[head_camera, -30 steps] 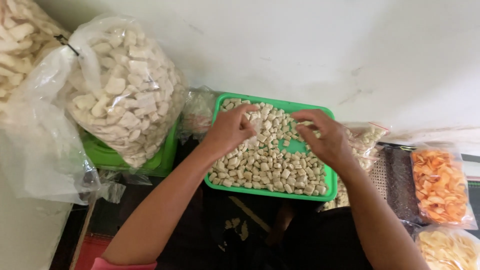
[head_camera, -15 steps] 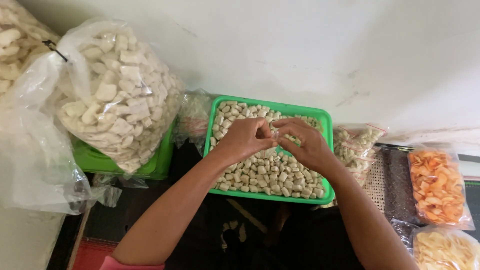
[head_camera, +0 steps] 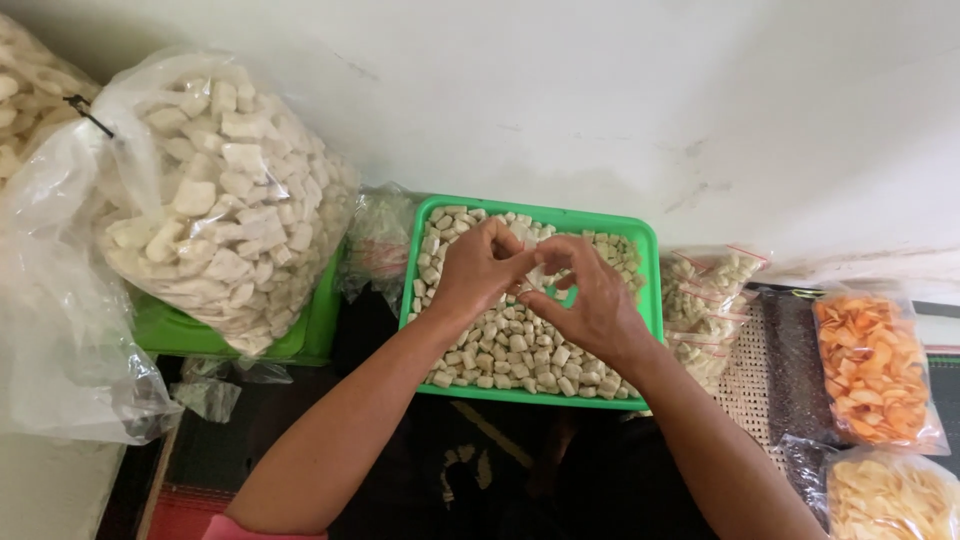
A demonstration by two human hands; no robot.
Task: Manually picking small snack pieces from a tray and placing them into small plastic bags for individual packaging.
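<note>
A green plastic tray (head_camera: 652,262) filled with many small pale cracker pieces (head_camera: 510,345) sits against the white wall. Above its middle, my left hand (head_camera: 480,268) and my right hand (head_camera: 585,295) meet fingertip to fingertip. Between the fingers of both hands is a small clear plastic bag (head_camera: 532,272) with a few pale pieces in it; its shape is hard to make out.
A big clear bag of white crackers (head_camera: 215,205) rests on a second green tray (head_camera: 225,335) at left. Small sealed packets (head_camera: 715,300) lie right of the tray. Bags of orange chips (head_camera: 875,365) and yellow chips (head_camera: 890,500) stand at far right.
Both hands, apart over the pieces a second ago, have drawn together above the tray's middle and now pinch the small bag. The view has shifted slightly.
</note>
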